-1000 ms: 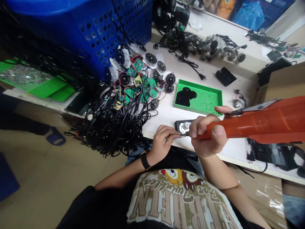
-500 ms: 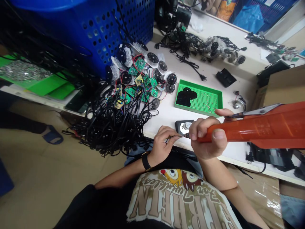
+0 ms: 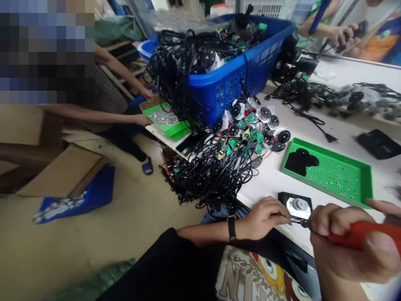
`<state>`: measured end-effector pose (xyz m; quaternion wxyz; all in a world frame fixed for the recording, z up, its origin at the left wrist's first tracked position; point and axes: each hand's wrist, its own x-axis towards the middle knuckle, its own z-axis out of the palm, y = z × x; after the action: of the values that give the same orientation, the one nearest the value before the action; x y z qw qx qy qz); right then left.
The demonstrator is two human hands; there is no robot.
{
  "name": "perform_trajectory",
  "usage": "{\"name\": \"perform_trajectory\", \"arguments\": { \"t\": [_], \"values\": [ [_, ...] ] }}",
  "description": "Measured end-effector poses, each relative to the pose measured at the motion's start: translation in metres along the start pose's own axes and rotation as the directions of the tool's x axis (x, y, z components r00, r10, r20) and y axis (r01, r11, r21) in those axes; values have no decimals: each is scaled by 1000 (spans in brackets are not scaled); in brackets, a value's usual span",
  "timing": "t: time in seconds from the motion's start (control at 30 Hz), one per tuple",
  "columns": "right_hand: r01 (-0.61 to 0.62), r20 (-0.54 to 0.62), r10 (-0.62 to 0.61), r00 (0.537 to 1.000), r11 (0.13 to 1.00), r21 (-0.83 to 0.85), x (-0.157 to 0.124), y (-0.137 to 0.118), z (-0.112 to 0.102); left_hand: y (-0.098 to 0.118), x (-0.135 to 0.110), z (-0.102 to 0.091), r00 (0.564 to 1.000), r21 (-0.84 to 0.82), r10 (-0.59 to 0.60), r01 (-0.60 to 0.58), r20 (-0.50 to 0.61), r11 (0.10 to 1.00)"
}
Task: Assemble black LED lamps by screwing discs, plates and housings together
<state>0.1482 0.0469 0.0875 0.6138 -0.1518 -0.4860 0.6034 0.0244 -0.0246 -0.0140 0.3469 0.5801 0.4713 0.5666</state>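
My right hand is wrapped round an orange electric screwdriver, whose tip points left. At that tip my left hand pinches the thin metal screwdriver bit between thumb and fingers; any small part at its end is hidden. Just behind the bit, a black block with a light plate and a white round piece lies on the table. Beyond it is a green perforated tray, holding black rounded pieces and scattered small metal bits.
Tangled black cables with green circuit boards lie left of my hands and hang over the table edge. A full blue basket stands behind them. At left, a person's hand is beside a green tray of metal parts.
The view has swung left, so my hands and the bench appear farther right and a co-worker shows at left. My hands keep the same hold on screwdriver and bit.
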Motion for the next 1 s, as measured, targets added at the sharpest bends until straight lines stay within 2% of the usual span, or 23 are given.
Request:
{"name": "perform_trajectory", "arguments": {
  "t": [0.07,0.23,0.3,0.37,0.43,0.5,0.57,0.63,0.7,0.83,1.0],
  "values": [
    [-11,3,11,1000,1000,-3,0,0,0,1,1,-3,1000,-30,-8,9,22,1000],
    [28,-49,-30,998,999,-40,-1,-1,12,12,-3,-9,999,-36,-22,20,-43,999],
    [83,-46,-87,995,994,-75,3,3,15,12,-3,-11,994,0,-21,21,-111,1000],
    [139,-36,-144,989,984,-108,8,8,15,11,-3,-12,971,84,4,16,-238,996],
    [189,-28,-195,980,971,-146,14,12,12,10,-4,-13,946,198,98,-37,-310,980],
    [212,-19,-220,975,959,-190,19,17,8,10,-7,-12,941,310,232,-151,-246,939],
    [201,3,-205,979,953,-226,21,24,3,9,-9,-9,933,401,345,-279,-100,872],
    [173,55,-164,985,950,-262,22,32,-3,6,-9,-3,913,482,407,-373,36,793],
    [159,121,-128,984,939,-304,22,40,-9,3,-9,2,897,547,426,-418,119,726],
    [153,210,-82,974,924,-350,22,49,-15,-4,-7,9,894,586,420,-426,156,689],
    [118,208,-42,977,921,-371,23,53,-16,-8,-8,10,903,566,402,-412,151,714]
  ]
}}
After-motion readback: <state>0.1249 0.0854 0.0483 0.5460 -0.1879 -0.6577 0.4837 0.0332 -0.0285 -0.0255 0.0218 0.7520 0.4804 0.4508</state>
